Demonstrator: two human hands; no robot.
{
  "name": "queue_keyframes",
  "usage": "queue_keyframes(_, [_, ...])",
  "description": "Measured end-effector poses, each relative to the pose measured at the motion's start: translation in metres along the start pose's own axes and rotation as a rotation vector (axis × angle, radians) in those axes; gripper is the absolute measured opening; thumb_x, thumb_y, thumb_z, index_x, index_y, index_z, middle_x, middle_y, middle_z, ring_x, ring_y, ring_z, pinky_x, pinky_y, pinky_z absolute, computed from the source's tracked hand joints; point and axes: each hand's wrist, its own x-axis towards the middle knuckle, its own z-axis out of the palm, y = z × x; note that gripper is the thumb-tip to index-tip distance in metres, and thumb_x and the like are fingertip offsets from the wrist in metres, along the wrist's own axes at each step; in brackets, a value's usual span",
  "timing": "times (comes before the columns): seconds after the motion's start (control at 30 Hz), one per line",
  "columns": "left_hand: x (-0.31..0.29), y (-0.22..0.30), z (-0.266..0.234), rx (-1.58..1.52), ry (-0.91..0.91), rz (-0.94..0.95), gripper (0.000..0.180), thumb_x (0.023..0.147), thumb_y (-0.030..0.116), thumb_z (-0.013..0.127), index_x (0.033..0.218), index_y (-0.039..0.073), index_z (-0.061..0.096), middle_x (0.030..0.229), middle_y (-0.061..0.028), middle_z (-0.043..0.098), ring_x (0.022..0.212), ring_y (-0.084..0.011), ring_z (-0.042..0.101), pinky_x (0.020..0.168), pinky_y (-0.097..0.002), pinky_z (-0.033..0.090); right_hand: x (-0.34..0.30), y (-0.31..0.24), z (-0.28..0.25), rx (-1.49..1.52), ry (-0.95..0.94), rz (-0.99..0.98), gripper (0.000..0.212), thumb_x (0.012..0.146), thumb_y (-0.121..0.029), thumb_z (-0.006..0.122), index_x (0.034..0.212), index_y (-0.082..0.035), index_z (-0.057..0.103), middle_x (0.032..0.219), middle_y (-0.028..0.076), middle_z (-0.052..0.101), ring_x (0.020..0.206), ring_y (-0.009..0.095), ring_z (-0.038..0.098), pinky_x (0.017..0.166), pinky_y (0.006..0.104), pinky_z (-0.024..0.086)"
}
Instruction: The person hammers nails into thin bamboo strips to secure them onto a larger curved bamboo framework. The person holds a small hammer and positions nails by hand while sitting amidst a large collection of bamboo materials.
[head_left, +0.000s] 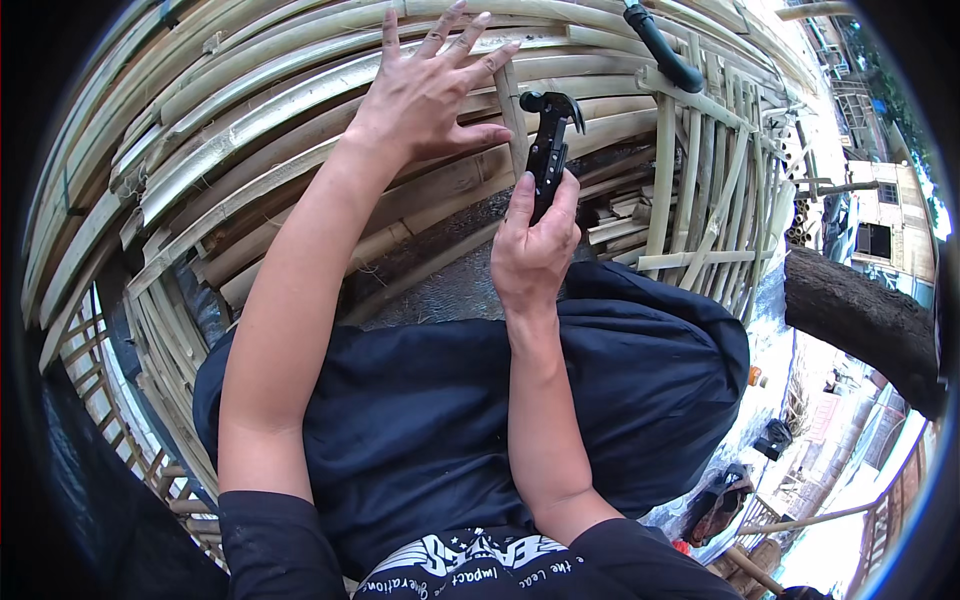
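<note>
There is one left hand [422, 98], one right hand [536, 250], one hammer [547, 150], one dark log [860, 312], one curved tube [660, 48] and more bamboo strips [262, 118] than can be counted.

Daylight fills the scene, strongest at the right, where the ground [772, 310] burns out to near white. The bamboo strips [270, 115] catch pale highlights, with dark shadows in the gaps between them. The black cloth [420, 400] is deep in tone, its folds faintly readable. The left hand [420, 100] and right hand [537, 250] look evenly lit and fairly crisp. Fisheye distortion bends the strips into arcs; the distant building [890, 205] looks soft, and the corners fall to black behind a bluish fringe.
</note>
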Motion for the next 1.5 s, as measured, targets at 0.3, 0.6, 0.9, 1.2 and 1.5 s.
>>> queue_keyframes(0.3, [-0.002,0.0,-0.005,-0.042,-0.019,-0.049,0.105,0.075,0.091,0.056,0.163,0.043,0.025,0.172,-0.0072,0.023,0.159,-0.031,0.017,0.117,-0.0806,0.009,-0.006,0.019,0.026,0.163,0.216,-0.08,0.024,0.109,-0.022,0.054,0.12,0.0,0.05,0.069,0.001,0.055,0.054,0.007,0.052,0.047,0.024,0.043])
queue_keyframes(0.6, [0.003,0.002,0.008,-0.293,0.252,-0.061,0.078,0.081,0.074,0.068,0.148,0.036,0.056,0.161,-0.0078,0.045,0.155,-0.0318,0.031,0.117,-0.0811,0.01,-0.01,0.002,0.025,0.529,0.211,0.078,0.024,0.111,-0.022,0.05,0.124,-0.003,0.042,0.071,0.0,0.048,0.054,0.005,0.045,0.043,0.0199,0.037])
queue_keyframes(0.9, [0.011,0.006,0.004,-0.708,0.248,-0.022,0.014,0.088,0.025,0.08,0.1,0.017,0.076,0.128,0.0021,0.069,0.13,-0.0234,0.06,0.117,-0.0797,0.016,-0.006,0.009,0.02,0.461,0.194,0.059,0.02,0.11,-0.021,0.053,0.115,-0.003,0.047,0.07,0.001,0.052,0.048,0.006,0.046,0.04,0.0213,0.037])
queue_keyframes(1.2, [0.007,0.014,0.015,-0.648,0.357,-0.015,0.01,0.092,0.02,0.077,0.1,0.014,0.076,0.122,-0.0001,0.072,0.111,-0.0246,0.071,0.117,-0.077,0.023,0.002,0.012,0.017,0.342,0.117,0.068,0.025,0.107,-0.021,0.057,0.117,0.002,0.052,0.066,0.003,0.06,0.055,0.011,0.059,0.051,0.0288,0.045])
queue_keyframes(1.5, [0.005,0.011,0.018,-0.673,0.343,-0.014,0.016,0.093,0.025,0.074,0.104,0.013,0.07,0.122,0.0006,0.072,0.104,-0.0246,0.073,0.118,-0.0757,0.022,0.004,0.007,0.017,0.084,0.107,-0.056,0.027,0.106,-0.019,0.059,0.121,0.003,0.053,0.073,0.015,0.066,0.062,0.03,0.069,0.059,0.0393,0.051])
